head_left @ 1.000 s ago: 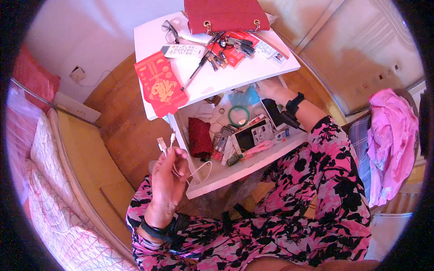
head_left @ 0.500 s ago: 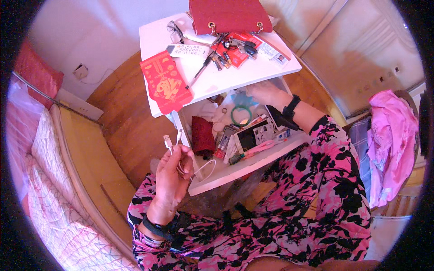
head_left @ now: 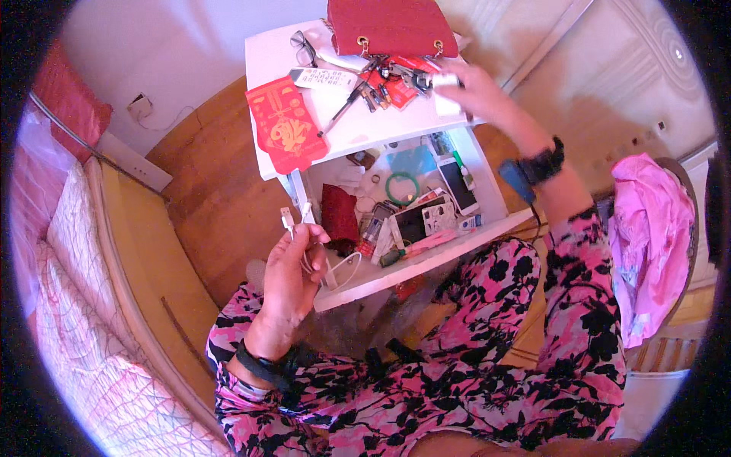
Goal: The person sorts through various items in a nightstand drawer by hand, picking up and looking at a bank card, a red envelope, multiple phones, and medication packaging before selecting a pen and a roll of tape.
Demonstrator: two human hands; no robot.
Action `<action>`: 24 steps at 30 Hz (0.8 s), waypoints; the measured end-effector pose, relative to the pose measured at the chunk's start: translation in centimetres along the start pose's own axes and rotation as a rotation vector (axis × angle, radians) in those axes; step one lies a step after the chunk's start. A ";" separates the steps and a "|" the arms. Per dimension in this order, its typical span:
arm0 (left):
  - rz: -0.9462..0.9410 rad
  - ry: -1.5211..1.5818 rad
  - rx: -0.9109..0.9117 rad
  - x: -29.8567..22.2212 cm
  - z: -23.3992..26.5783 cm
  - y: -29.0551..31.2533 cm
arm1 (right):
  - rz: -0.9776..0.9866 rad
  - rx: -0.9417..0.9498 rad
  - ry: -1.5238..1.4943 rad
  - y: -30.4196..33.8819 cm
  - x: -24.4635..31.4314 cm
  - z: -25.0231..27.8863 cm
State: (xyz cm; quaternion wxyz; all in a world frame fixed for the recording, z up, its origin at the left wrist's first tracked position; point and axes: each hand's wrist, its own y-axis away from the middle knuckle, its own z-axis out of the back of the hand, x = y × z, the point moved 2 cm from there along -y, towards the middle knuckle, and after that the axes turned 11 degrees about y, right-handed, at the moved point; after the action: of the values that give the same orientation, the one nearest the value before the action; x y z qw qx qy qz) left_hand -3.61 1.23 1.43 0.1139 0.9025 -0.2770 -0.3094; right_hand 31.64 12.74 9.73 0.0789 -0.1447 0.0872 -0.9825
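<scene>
A white USB cable (head_left: 288,219) is pinched in my left hand (head_left: 289,266), both plug ends pointing up and a loop hanging beside the drawer's front left corner. My right hand (head_left: 480,93) is closed round a small white block-like object (head_left: 449,105) over the right side of the white tabletop; its exact kind is unclear. Beside that hand lie keys (head_left: 411,75), batteries and red packets. The open drawer (head_left: 365,288) below holds a dark red pouch (head_left: 339,217), a green bangle (head_left: 402,188), a white phone (head_left: 457,186) and a dark-screened device (head_left: 411,227).
A red handbag (head_left: 392,29) stands at the back of the tabletop. Glasses (head_left: 303,49), a white remote (head_left: 326,78), a black pen (head_left: 346,107) and red envelopes (head_left: 285,126) lie on its left. A bed (head_left: 99,343) is at left; pink clothing (head_left: 651,251) hangs at right.
My right hand has come up out of the drawer to the tabletop, now with the white object in it. My left hand keeps the cable in nearly the same place.
</scene>
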 end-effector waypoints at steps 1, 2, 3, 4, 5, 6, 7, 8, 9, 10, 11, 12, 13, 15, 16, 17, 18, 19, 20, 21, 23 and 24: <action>0.003 0.012 0.011 0.1 0.1 -0.2 | -0.046 0.013 -0.001 -1.7 -0.8 0.5; -0.002 0.022 0.016 0.0 0.2 -0.2 | -0.067 0.076 0.007 -3.4 -0.6 0.5; -0.006 0.017 0.009 -0.1 0.3 -0.1 | -0.063 0.076 -0.001 -4.8 -0.3 -0.1; -0.010 0.015 -0.001 -0.2 0.3 -0.1 | -0.106 0.108 -0.021 -5.8 -0.2 -0.9; -0.014 0.012 -0.010 -0.4 0.4 -0.1 | -0.148 0.139 -0.040 -6.6 -0.1 -1.5; -0.012 0.010 -0.012 -0.3 0.5 -0.3 | -0.150 0.140 -0.042 -7.3 -0.6 -2.3; -0.004 0.018 -0.034 -0.3 0.4 -0.4 | -0.145 0.137 -0.028 -7.8 -1.0 -3.2; 0.006 0.027 -0.056 -0.2 0.4 -0.4 | -0.141 0.134 -0.012 -8.1 -1.6 -3.9; 0.004 0.027 -0.065 -0.3 0.6 -0.3 | -0.114 0.117 0.037 -8.2 -1.6 -4.5; -0.003 0.027 -0.037 -0.4 0.7 -0.2 | -0.111 0.122 0.032 -8.3 -1.7 -5.1; -0.009 0.028 -0.008 -0.5 0.7 -0.1 | -0.117 -0.024 -0.012 -8.4 -1.9 -5.3; -0.006 0.030 -0.006 -0.5 0.6 -0.1 | -0.126 -0.174 -0.049 -8.3 -2.3 -5.3; -0.007 0.035 0.004 -0.4 0.4 -0.1 | -0.088 -0.259 -0.052 -8.3 -2.7 -5.1; -0.006 0.041 0.014 -0.5 0.3 -0.1 | -0.051 -0.346 -0.029 -7.4 -2.8 -4.6; -0.002 0.041 0.012 -0.5 0.3 -0.1 | -0.011 -0.433 -0.011 -6.8 -2.2 -4.3; 0.003 0.042 0.012 -0.5 0.3 -0.2 | 0.041 -0.491 -0.066 -6.2 -2.2 -4.0; 0.002 0.045 0.015 -0.5 0.5 -0.2 | 0.043 -0.490 -0.063 -5.0 -1.4 -3.2; -0.010 0.038 0.019 -0.7 0.9 -0.1 | 0.045 -0.366 -0.167 -3.2 0.4 -2.4; -0.031 0.031 0.012 -0.8 1.5 0.2 | 0.055 -0.234 -0.279 -1.7 1.9 -2.7; -0.030 0.037 0.023 -0.8 1.1 0.2 | 0.032 -0.020 -0.177 0.4 2.0 -2.3; -0.020 0.036 0.008 -0.7 0.9 0.1 | 0.061 0.339 0.062 4.2 1.9 -3.7; -0.020 0.040 0.009 -0.5 1.0 -0.1 | 0.108 0.481 0.215 5.8 1.2 -5.3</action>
State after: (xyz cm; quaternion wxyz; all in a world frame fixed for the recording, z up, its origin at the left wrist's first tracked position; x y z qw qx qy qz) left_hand -4.56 1.56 0.90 0.1121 0.9118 -0.2671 -0.2911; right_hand 29.67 7.64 3.91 0.1538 -0.0119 -0.1332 -0.9790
